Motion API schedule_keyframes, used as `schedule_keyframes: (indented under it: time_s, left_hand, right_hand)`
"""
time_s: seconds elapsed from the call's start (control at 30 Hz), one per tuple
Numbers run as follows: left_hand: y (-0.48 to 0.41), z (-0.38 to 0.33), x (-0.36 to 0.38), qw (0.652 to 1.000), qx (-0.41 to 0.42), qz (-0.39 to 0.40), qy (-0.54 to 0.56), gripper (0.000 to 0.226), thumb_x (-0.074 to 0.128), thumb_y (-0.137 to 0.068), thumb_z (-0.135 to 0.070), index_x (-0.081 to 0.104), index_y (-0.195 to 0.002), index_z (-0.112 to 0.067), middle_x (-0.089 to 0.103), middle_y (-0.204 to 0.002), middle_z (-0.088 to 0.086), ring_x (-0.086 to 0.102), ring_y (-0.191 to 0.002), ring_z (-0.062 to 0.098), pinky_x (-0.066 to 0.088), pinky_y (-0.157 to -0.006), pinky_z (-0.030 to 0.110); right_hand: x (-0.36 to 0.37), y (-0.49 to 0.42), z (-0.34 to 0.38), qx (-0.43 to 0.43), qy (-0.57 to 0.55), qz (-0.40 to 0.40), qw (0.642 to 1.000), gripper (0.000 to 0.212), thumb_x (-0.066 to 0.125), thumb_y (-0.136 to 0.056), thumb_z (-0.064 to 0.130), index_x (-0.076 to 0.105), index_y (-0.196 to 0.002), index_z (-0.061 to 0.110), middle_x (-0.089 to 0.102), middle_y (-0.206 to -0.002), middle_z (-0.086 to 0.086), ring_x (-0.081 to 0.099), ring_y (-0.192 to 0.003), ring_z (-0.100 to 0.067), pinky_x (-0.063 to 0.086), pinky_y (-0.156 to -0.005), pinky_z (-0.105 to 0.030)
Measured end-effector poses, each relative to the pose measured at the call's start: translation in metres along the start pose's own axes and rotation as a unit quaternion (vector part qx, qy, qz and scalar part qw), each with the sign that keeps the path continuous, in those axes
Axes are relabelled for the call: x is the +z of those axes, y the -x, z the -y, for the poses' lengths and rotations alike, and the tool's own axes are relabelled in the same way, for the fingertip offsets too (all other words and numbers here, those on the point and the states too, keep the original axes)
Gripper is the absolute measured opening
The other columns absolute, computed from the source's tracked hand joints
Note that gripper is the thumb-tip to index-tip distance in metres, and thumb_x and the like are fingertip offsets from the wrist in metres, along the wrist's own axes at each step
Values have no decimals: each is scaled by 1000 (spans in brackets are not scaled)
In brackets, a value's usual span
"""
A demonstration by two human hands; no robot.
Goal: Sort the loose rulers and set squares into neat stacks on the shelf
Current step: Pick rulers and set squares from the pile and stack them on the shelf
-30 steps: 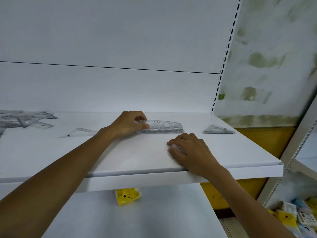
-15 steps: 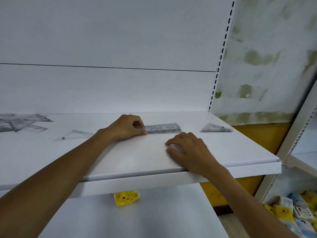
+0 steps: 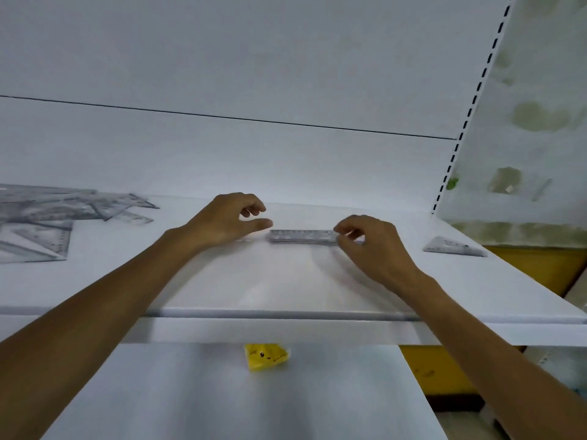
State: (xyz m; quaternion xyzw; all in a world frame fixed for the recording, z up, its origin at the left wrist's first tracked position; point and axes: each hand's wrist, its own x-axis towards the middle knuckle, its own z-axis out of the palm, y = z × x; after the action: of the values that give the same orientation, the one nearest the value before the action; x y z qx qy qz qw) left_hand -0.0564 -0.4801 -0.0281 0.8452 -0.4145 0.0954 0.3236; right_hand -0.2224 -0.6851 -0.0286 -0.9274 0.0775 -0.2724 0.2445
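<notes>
Clear plastic ruler (image 3: 303,236) lay flat on the white shelf (image 3: 286,281), mid-shelf, long edge parallel to the back panel, between both hands. Could not tell if it was one ruler or a few stacked.

Left hand (image 3: 232,219): fingers (image 3: 254,206) loosely curled and raised, thumb stretched toward the ruler's left end, gap wide, holding nothing. Thumb tip just beside the end; contact unclear.

Right hand (image 3: 368,246): fingers (image 3: 347,225) curled narrow over the ruler's right end, thumb at the front edge, fingertips at the back edge. Looked like a light pinch on that end.

Loose pile (image 3: 47,220) of rulers and set squares sat at far left, jumbled and overlapping, well apart from the hands. One set square (image 3: 454,247) lay alone at far right near the shelf corner. Yellow packet (image 3: 266,357) on the lower shelf, not part of the job.

Step, by my read: squaring up the ruler stack in the middle, ends being nudged into line. Task early, since most pieces were still unsorted on the left.

Next move likely calls for letting go and reaching left to the pile, picking out one ruler without dragging the overlapping pieces along. Thin flat plastic on a smooth shelf probably needs an edge lifted first.
</notes>
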Motion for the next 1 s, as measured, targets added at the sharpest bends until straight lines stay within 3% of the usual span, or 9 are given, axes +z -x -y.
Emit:
schedule_keyframes:
  time_s: [0.27,0.43,0.5,0.7,0.83,1.0]
  left_hand:
    - [73,84,-94,994,-80,-59,-49,26,63,-81,-41,63,-100,-24,62,-98,-10,57,-88,4,41,-77,22]
    - [120,144,-162,984,-137,-86,-68,18,65,-81,-35,65,-96,-25,63,-95,-9,55,-81,-5,40,-67,11]
    - [137,168,-186,980,-158,-93,-72,20,65,-81,-36,65,-98,-25,62,-95,-9,54,-82,-6,40,-67,13]
    - [179,228,-239,970,-181,-121,-108,22,66,-81,-29,67,-101,-19,64,-98,-4,56,-80,1,37,-67,8]
    - [197,262,-260,963,-202,-118,-136,24,67,-81,-26,67,-104,-17,65,-103,0,57,-88,12,40,-74,21]
    - [211,306,-289,952,-222,-108,-182,24,66,-82,-30,65,-104,-21,63,-108,1,51,-91,10,37,-80,24]
  right_hand:
    - [80,-67,131,-126,-36,50,990,18,57,-85,20,63,-102,19,64,-102,4,60,-92,-15,48,-88,-38]
    - [137,-99,205,-165,-51,80,982,20,57,-85,20,62,-105,19,63,-105,4,60,-92,-15,48,-89,-38]
    - [161,-109,230,-181,-52,91,978,21,57,-85,19,62,-105,18,63,-105,4,59,-93,-15,48,-88,-37]
    - [221,-143,280,-192,-17,136,972,24,59,-84,17,62,-107,14,63,-108,-2,57,-96,-19,48,-89,-38]
    - [256,-163,292,-176,7,158,972,25,60,-83,19,61,-108,15,62,-109,-2,56,-94,-16,48,-88,-33]
    - [298,-180,311,-181,18,183,966,28,61,-85,21,61,-110,10,63,-111,-5,56,-96,-16,46,-86,-28]
